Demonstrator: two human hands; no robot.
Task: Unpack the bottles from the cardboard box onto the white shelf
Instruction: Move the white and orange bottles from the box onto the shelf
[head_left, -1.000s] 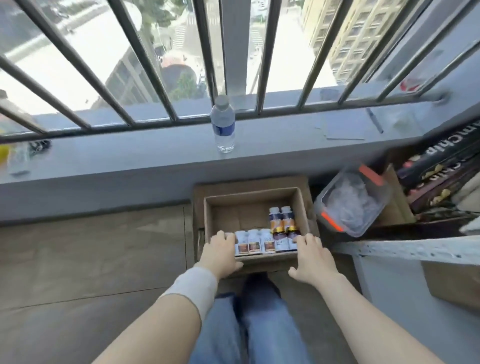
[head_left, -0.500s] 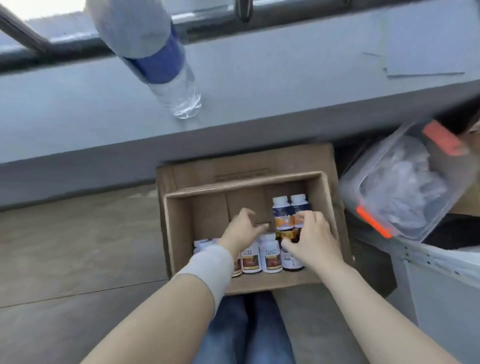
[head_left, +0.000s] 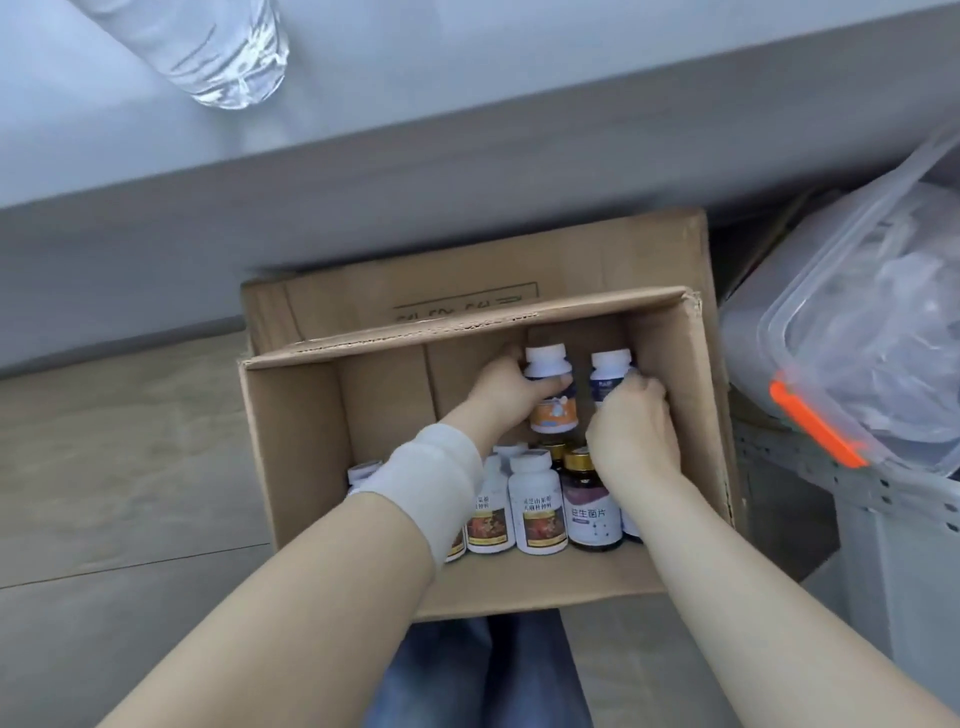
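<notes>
Cardboard box (head_left: 291, 441), on floor: all bottles inside. Our left hand (head_left: 506, 387), fingers wrapped round orange-label bottle (head_left: 551, 410); our right hand (head_left: 631, 431), fingers curled on blue-label bottle (head_left: 608, 376). Front row (head_left: 537, 512) untouched. We judge unpacking barely begun

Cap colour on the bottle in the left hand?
White; the left hand grips that bottle, clearest in the head view.

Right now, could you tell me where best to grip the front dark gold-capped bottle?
I'd take the dark bottle by its gold cap, from above: it stands upright, hemmed between a white bottle and another, leaving only the top free.
</notes>
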